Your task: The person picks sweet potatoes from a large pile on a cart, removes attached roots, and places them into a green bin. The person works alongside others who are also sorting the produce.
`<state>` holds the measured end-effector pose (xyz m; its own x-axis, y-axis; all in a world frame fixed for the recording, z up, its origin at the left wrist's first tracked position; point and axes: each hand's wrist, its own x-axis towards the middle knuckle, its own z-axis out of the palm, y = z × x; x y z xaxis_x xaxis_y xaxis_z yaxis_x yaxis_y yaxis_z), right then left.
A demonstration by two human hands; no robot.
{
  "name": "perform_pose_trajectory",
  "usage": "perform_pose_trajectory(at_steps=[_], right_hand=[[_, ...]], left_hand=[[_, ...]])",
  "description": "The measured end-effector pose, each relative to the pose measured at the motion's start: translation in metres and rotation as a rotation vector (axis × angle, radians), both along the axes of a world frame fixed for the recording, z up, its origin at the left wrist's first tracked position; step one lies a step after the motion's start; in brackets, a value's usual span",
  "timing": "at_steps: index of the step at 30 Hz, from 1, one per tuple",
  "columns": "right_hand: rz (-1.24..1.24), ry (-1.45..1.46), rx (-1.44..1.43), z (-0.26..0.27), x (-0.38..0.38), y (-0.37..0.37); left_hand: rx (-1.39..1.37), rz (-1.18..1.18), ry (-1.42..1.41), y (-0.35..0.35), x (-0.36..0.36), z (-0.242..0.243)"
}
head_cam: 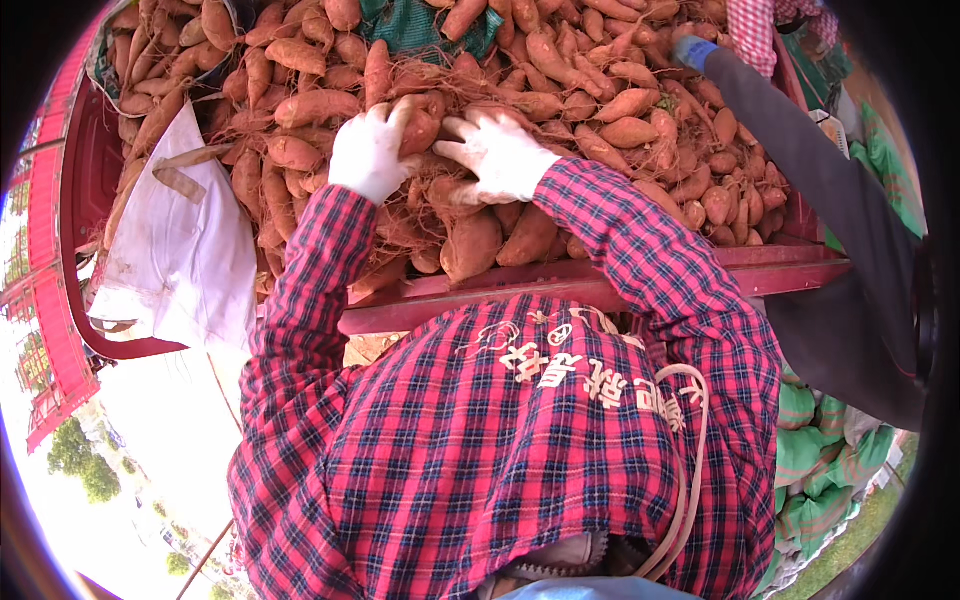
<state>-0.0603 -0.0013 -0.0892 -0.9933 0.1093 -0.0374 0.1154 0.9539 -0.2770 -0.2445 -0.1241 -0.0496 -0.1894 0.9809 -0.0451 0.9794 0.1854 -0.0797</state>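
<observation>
A deep heap of sweet potatoes [471, 244], reddish and trailing thin roots, lies before me. My left hand [371, 150], in a white glove, curls its fingers and thumb round one sweet potato [421, 133] at the heap's near middle. Just to the right, my right hand [499, 156], also white-gloved, lies over the heap with its fingers spread, touching roots and sweet potatoes. What is under its palm is hidden. A mat of loose roots [450, 79] runs just beyond both hands.
A red metal truck-bed edge [540, 289] crosses in front of me. White cloth [180, 247] drapes over the left side, below a filled container [172, 56]. Green netting [420, 30] lies at the back. Another person's blue-gloved hand [694, 52] reaches in from the right. Green sacks [810, 457] are stacked lower right.
</observation>
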Motion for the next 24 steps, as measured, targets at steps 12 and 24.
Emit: perform_pose_trajectory(at_steps=[12, 24], right_hand=[[-0.321, -0.136, -0.162, -0.022, 0.073, 0.062], [-0.35, 0.406, -1.058, 0.023, 0.069, 0.022]], left_hand=[[0.49, 0.371, -1.328, -0.021, 0.002, 0.049], [0.461, 0.496, -1.995, -0.012, 0.079, 0.026]])
